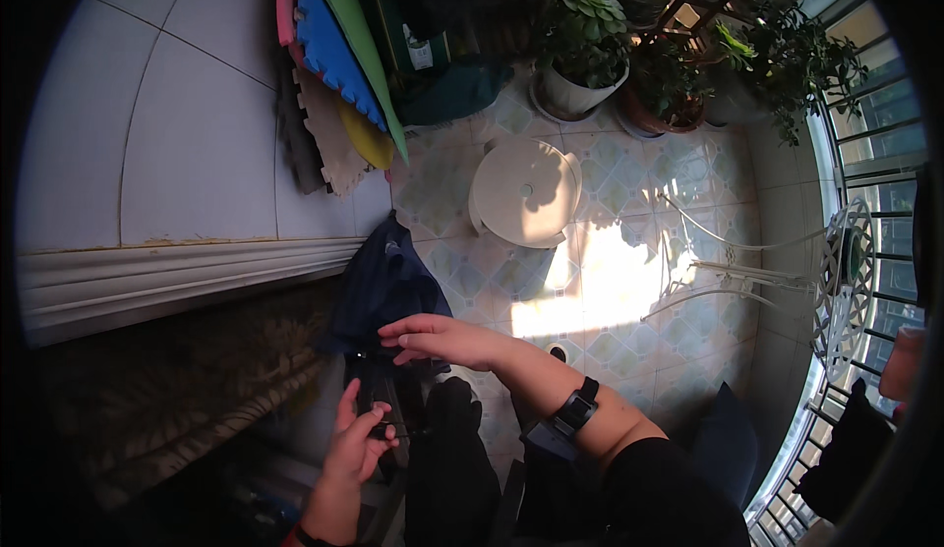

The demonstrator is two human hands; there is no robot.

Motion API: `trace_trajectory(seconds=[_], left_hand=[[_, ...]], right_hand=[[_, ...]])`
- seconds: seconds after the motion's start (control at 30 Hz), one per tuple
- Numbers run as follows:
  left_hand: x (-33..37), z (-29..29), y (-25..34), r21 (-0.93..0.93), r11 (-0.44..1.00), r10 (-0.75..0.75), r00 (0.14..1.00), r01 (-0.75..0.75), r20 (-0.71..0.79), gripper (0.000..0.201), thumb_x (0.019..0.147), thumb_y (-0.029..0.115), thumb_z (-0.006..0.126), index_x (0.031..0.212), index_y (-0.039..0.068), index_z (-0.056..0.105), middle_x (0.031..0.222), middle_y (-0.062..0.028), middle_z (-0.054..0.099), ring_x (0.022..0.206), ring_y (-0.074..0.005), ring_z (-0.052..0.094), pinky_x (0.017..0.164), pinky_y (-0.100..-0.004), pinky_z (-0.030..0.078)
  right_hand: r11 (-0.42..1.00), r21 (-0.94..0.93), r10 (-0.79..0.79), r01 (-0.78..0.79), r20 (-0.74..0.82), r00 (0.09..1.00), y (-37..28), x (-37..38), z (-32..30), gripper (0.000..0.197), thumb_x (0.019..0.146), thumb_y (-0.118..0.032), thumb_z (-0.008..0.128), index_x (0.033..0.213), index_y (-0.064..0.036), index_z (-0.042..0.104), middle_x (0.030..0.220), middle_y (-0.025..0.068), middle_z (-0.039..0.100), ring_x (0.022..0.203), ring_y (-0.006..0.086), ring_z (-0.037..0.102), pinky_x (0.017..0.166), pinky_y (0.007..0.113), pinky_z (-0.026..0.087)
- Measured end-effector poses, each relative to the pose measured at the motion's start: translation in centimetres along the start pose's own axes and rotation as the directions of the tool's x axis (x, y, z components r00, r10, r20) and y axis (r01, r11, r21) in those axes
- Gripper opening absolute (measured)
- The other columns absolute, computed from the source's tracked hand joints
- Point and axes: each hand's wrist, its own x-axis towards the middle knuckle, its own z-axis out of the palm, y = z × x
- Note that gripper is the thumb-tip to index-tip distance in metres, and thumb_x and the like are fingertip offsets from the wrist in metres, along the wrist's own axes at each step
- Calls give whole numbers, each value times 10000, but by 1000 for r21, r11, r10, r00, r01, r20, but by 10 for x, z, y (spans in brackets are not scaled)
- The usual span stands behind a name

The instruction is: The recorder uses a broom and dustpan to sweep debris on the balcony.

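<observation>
My left hand [356, 441] is low in the view. Its thumb and fingers curl around a small black thing [381, 431], with the forefinger stretched upward. A thin dark line runs right from that thing; its kind is too dark to make out. Above and to the right, my right hand [438, 340] reaches leftward with its fingers extended and slightly apart. Dark blue cloth [388, 277] hangs beside the wall ledge, just beyond the right hand's fingers. Whether they touch the cloth I cannot tell. A black watch [574, 411] is on my right wrist.
A round cream stool [526, 191] stands on the tiled floor [610, 188]. Potted plants [583, 65] line the far side. Colourful foam mats [339, 51] lean at the far left. A white metal stand [841, 262] is beside the barred window at right.
</observation>
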Motion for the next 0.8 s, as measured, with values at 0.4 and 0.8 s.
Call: trace_trajectory(seconds=[0.4,0.8], left_hand=[[9,-5,112,640,750,555,687,-168,-469,387,783,45,437,1165,98,469,951,-50,545,475,-59,396,408,-180,315],[-8,14,152,759,644,478,826,-98,-299,338,810,-14,407,1124,26,525,1229,-125,506,498,-42,412,418,-167,324]], right_hand=[[421,-544,-167,-726,-833,527,13,48,-275,491,804,-215,451,1275,-78,422,1073,202,587,1015,351,563,875,397,442],[17,-288,91,-958,-953,288,20,12,-296,336,859,-185,433,1195,-186,453,1054,54,622,976,227,605,749,344,444]])
